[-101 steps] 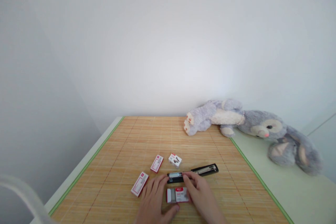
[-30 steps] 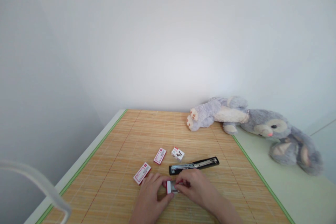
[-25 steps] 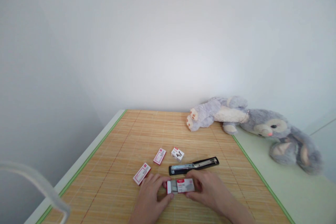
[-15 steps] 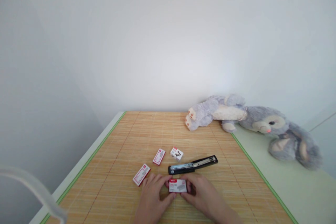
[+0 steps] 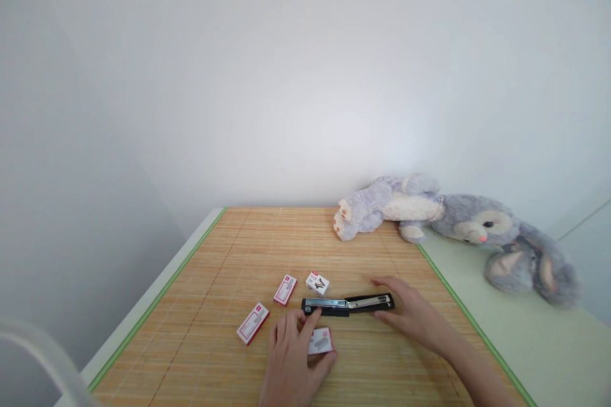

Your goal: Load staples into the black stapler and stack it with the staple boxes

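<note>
A small white-and-red staple box (image 5: 320,341) lies at the front of the mat, partly covered by my left hand (image 5: 293,356). That hand is closed around it, thumb at the near edge and index finger at the far side, close to the stapler. Just beyond lies a black stapler (image 5: 347,305), opened out flat with its metal rail showing. My right hand (image 5: 413,315) is open around the stapler's right end, fingers behind it and thumb in front; whether it touches is unclear.
Two staple boxes, one (image 5: 252,324) at the left and one (image 5: 285,290) farther back, lie near a small white box (image 5: 317,283) with a dark picture. A grey plush rabbit (image 5: 410,206) lies along the wall. A blurred white curved object (image 5: 42,356) crosses the lower left.
My right hand has let go of the staple box and moved right to the stapler's right end. The stapler has turned slightly and lies straighter. My left hand stays at the box.
</note>
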Demonstrator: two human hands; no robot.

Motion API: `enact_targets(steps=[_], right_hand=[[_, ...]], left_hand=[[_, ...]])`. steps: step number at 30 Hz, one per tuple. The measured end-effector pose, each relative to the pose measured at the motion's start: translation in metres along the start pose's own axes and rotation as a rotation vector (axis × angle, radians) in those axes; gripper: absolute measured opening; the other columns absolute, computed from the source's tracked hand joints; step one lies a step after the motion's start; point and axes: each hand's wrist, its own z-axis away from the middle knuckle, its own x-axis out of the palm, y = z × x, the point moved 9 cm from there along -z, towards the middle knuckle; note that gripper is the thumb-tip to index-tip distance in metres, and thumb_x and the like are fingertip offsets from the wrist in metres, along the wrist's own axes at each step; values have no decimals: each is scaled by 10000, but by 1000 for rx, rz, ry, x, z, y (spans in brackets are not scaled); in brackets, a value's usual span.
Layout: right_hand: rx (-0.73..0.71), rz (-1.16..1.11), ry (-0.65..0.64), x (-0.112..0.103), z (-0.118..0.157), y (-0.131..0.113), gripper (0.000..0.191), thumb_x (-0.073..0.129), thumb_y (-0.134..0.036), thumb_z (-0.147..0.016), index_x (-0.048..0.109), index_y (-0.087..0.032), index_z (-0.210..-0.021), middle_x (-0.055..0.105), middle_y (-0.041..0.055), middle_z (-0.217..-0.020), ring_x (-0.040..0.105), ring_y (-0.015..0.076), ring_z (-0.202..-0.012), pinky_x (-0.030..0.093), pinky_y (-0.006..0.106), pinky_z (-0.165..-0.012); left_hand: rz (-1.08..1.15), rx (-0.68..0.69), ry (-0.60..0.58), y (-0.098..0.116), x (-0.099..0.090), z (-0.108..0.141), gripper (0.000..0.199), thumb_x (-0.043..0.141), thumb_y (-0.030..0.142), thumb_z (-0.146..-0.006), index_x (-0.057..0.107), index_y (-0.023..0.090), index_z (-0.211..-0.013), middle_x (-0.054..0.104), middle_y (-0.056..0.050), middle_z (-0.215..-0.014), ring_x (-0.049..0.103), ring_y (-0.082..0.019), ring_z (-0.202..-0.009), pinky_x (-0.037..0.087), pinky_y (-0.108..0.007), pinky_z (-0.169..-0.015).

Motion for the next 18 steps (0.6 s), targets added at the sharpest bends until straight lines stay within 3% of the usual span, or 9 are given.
enact_targets(steps=[3, 9, 14, 18], right_hand=[[27, -207, -102, 7, 0, 6, 298, 736, -424, -859, 749, -241, -1093, 755, 77, -1089, 687, 286, -1050, 524, 451, -997], [-36, -489, -33, 31, -20, -42, 336, 767, -487, -862, 716, -225, -1067, 742, 63, -1136, 684, 259, -1094, 514, 421, -1026], [-139, -398, -61, 67, -38, -91, 210, 762, -374, -877, 715, -231, -1024, 736, 30, -1035, 671, 221, -991, 505, 341, -890], [-182, -233, -71, 85, -43, -105, 154, 791, -269, -824, 724, -231, -958, 689, 21, -995, 634, 215, -965, 466, 316, -849]], left_hand=[[-2, -18, -4, -3, 2, -2, 640, 750, 488, -844, 577, 393, -1452, 585, -84, -1284, 539, -316, -1193, 398, -506, -1050], [-16, -14, -34, -1, 1, -3, 619, 725, 515, -861, 571, 415, -1452, 602, -79, -1291, 542, -322, -1216, 367, -506, -1046], [-18, 11, -28, 4, -3, -3, 543, 664, 459, -905, 576, 419, -1440, 631, -79, -1256, 553, -315, -1188, 366, -499, -1024], [-37, 9, -9, 6, -7, -3, 447, 647, 353, -896, 643, 406, -1340, 652, -58, -1185, 570, -300, -1139, 369, -502, -1025]])
